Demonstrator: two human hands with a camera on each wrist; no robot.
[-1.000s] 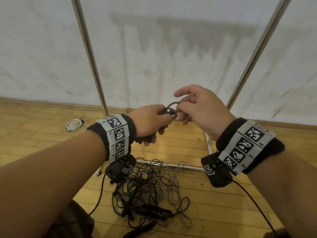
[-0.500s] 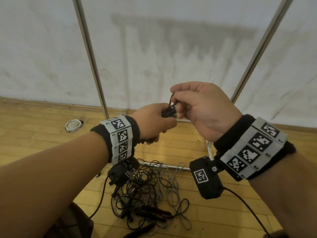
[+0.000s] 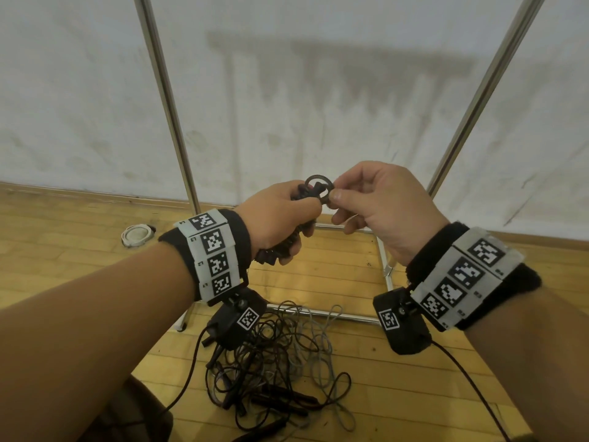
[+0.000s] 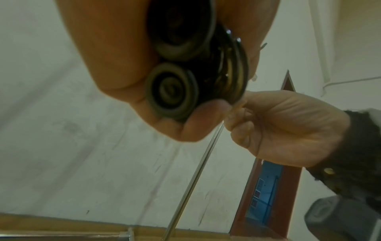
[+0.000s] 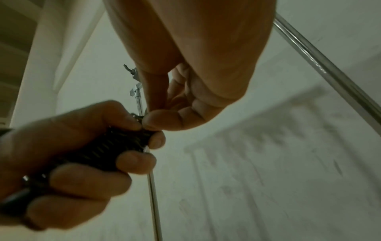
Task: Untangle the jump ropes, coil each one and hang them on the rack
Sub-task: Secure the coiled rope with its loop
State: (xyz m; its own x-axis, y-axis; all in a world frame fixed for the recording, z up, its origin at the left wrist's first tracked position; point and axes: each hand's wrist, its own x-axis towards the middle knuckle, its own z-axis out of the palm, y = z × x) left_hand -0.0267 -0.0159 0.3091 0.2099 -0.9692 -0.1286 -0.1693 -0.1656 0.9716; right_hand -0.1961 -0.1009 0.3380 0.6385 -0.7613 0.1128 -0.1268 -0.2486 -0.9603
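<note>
My left hand (image 3: 283, 215) grips a pair of black jump rope handles (image 3: 275, 252) held together, with black rope (image 4: 233, 70) wound round them. The handles' round butt ends (image 4: 171, 91) face the left wrist camera. A small loop of the black rope (image 3: 318, 186) stands above the left fist. My right hand (image 3: 338, 199) pinches that loop between thumb and forefinger, seen from below in the right wrist view (image 5: 152, 120). A tangle of dark and grey jump ropes (image 3: 280, 355) with several black handles lies on the wooden floor below my wrists.
The metal rack's two uprights (image 3: 165, 100) (image 3: 471, 100) rise in front of a stained white wall, and its base bar (image 3: 322, 312) lies on the floor just behind the tangle. A round white object (image 3: 137, 234) sits on the floor at the left.
Half a second ago my right hand was closed over the top of the handles, hiding the loop. It has since drawn back to the right, and the loop shows again above the left fist.
</note>
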